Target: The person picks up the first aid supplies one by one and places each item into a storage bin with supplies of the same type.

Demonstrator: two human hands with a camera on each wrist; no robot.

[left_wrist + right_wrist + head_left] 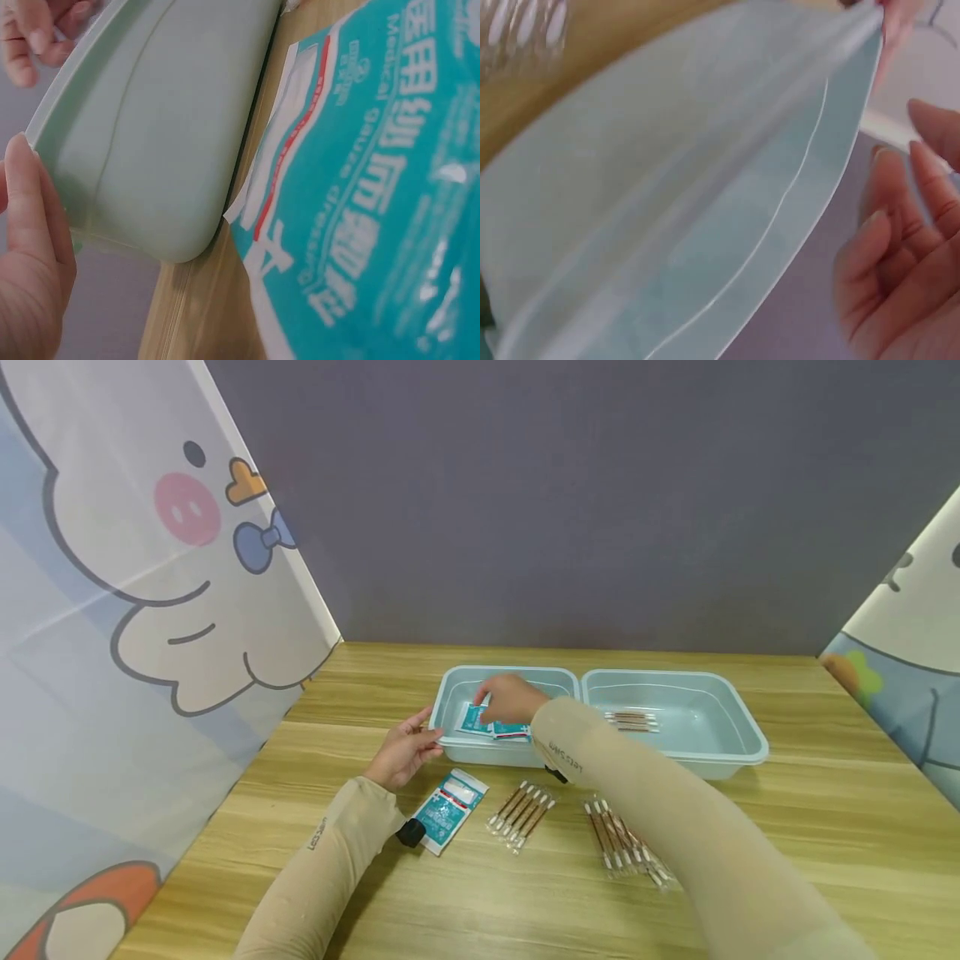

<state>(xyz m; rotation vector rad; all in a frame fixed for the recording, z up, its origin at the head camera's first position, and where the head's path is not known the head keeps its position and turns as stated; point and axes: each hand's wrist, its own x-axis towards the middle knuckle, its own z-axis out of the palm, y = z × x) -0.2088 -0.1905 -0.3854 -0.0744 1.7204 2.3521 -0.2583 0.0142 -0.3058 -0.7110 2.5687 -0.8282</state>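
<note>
My left hand (403, 752) holds the front left corner of the left light-blue plastic bin (491, 754), thumb and fingers at its rim. In the left wrist view, fingertips (22, 161) touch that rim. My right hand (512, 697) hovers over the inside of this bin, above gauze dressing packets (474, 720). The right wrist view shows the right hand (911, 262) with loosely bent fingers and nothing between them. Another teal-and-white gauze dressing packet (444, 818) lies on the table beside the left wrist, and its printed face fills much of the left wrist view (375, 187).
A second light-blue bin (720, 757) stands against the first on the right, with wrapped cotton swabs (632, 722) inside. In front lie a pack of cotton swabs (521, 814) and more swab packs (618, 839), partly under the right forearm. A grey wall (570, 510) rises behind the wooden table (525, 902).
</note>
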